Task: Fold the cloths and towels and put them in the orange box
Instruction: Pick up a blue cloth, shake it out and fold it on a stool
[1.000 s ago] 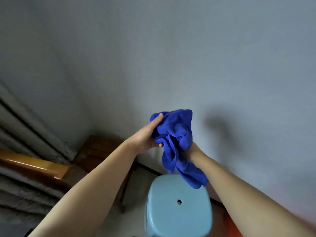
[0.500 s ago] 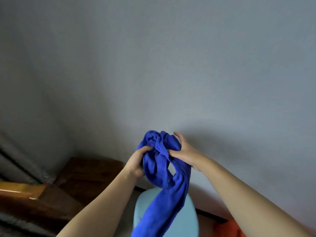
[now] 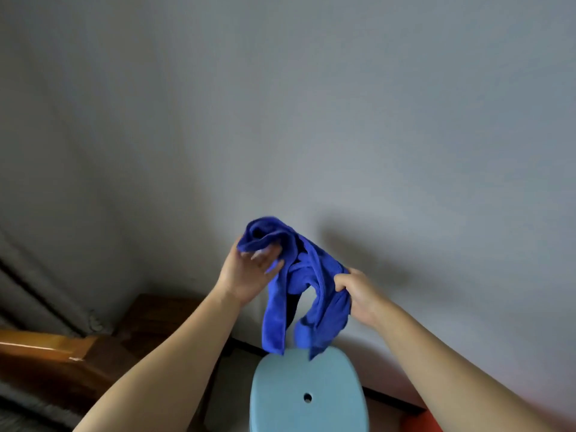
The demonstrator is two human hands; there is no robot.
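A crumpled blue cloth (image 3: 304, 277) hangs in the air between both my hands, above a light blue stool (image 3: 308, 397). My left hand (image 3: 249, 272) holds the cloth's upper left bunch, fingers under a fold. My right hand (image 3: 355, 293) pinches the cloth's right edge. Two loose ends dangle down and reach the stool's top. A sliver of the orange box (image 3: 420, 424) shows at the bottom right, mostly cut off by the frame.
A grey wall fills the background. A dark wooden piece of furniture (image 3: 156, 319) stands at the lower left, with an orange-brown wooden rail (image 3: 40, 346) and grey curtain (image 3: 28, 294) beside it.
My hands have moved apart, pulling the bunched cloth wider. My right hand has shifted to the cloth's right edge. The dangling end has lifted and now splits into two hanging ends.
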